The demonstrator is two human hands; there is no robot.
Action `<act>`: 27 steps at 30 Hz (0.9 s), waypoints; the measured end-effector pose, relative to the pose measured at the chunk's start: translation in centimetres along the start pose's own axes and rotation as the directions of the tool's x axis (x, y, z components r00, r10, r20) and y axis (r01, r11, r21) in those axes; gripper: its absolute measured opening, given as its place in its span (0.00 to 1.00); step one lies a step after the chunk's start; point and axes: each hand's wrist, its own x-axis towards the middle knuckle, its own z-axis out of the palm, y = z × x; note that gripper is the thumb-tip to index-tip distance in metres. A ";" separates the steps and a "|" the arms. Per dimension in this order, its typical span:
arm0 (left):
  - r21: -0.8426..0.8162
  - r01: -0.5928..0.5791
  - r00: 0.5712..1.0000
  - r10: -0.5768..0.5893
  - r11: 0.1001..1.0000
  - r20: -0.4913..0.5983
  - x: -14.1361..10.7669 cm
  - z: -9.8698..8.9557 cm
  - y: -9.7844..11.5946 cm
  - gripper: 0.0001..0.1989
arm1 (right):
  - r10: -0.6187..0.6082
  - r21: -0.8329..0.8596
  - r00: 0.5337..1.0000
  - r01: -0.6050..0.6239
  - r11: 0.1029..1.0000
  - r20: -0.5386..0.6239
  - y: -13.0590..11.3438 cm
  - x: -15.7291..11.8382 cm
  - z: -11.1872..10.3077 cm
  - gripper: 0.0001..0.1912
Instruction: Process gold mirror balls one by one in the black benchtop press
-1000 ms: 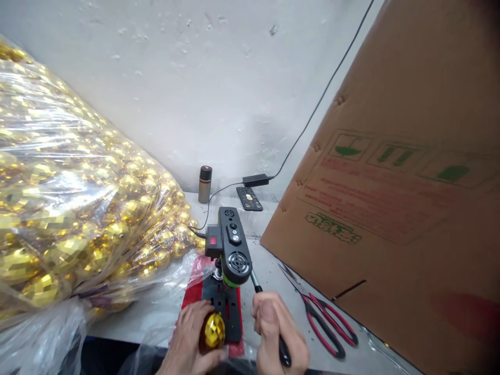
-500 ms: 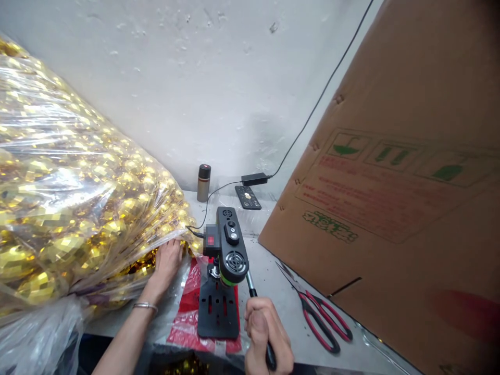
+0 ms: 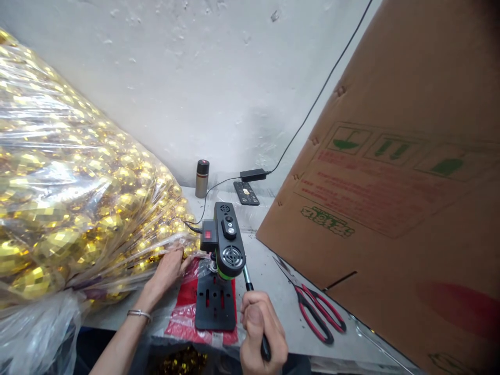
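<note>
My right hand (image 3: 261, 330) is wrapped around the black grip (image 3: 266, 348) of a metal lever. The lever runs up to a small black bench machine (image 3: 230, 237) with round grilles and buttons on top. Its slotted black base plate (image 3: 215, 307) lies over red plastic film (image 3: 183, 317). My left hand (image 3: 167, 273) lies left of the machine, against the clear plastic bag (image 3: 70, 323) full of shiny gold faceted balls (image 3: 64, 240). The left fingers are curled together at the bag's edge; what they hold, if anything, is hidden.
Red-and-black scissors (image 3: 312, 302) lie to the right, near a large cardboard box (image 3: 375, 182). Behind the machine are a bottle (image 3: 202, 179), a dark phone-shaped item (image 3: 246, 193) and a black power adapter (image 3: 253, 174) with a cable up the wall. Gold pieces (image 3: 183, 359) show below the table edge.
My left hand has shifted slightly and its thumb shows more beside the machine. My right hand stays on the lever grip. The whole view has moved a little.
</note>
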 end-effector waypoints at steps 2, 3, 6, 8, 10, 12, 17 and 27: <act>-0.032 0.031 0.999 -0.032 0.999 -0.027 -0.8 0.0 -0.1 0.17 | 0.031 -0.009 0.999 -0.031 0.999 0.015 -0.1 0.2 -0.1 0.16; -0.083 0.064 0.996 -0.068 0.995 -0.050 -1.4 0.1 0.0 0.19 | 0.045 -0.009 0.999 -0.044 0.999 0.022 -0.2 0.3 -0.1 0.15; -0.464 0.202 0.963 -0.260 0.863 -0.064 -3.8 0.9 0.8 0.30 | 0.047 0.019 0.999 -0.047 0.999 0.013 -0.5 0.8 0.0 0.15; -0.707 0.308 0.930 -0.359 0.637 0.081 -5.5 1.9 1.7 0.38 | 0.034 0.042 0.999 -0.033 0.999 -0.014 -0.7 1.4 0.1 0.16; -0.779 0.407 0.898 -0.364 0.477 0.246 -6.9 3.2 2.7 0.43 | 0.040 0.046 0.999 -0.039 0.998 -0.027 -0.9 2.1 0.2 0.16; -0.789 0.452 0.877 -0.367 0.416 0.309 -7.7 4.3 3.6 0.47 | 0.043 0.036 0.999 -0.043 0.998 -0.022 -1.2 2.7 0.2 0.16; -0.770 0.354 0.920 -0.344 0.530 0.187 -8.1 5.6 4.4 0.41 | 0.029 0.017 1.000 -0.029 0.999 0.006 -1.6 3.5 0.0 0.17; -0.387 0.052 0.999 -0.045 0.921 0.029 -7.1 4.1 5.9 0.23 | 0.021 0.008 0.999 -0.022 1.000 0.039 -1.2 2.6 -0.2 0.15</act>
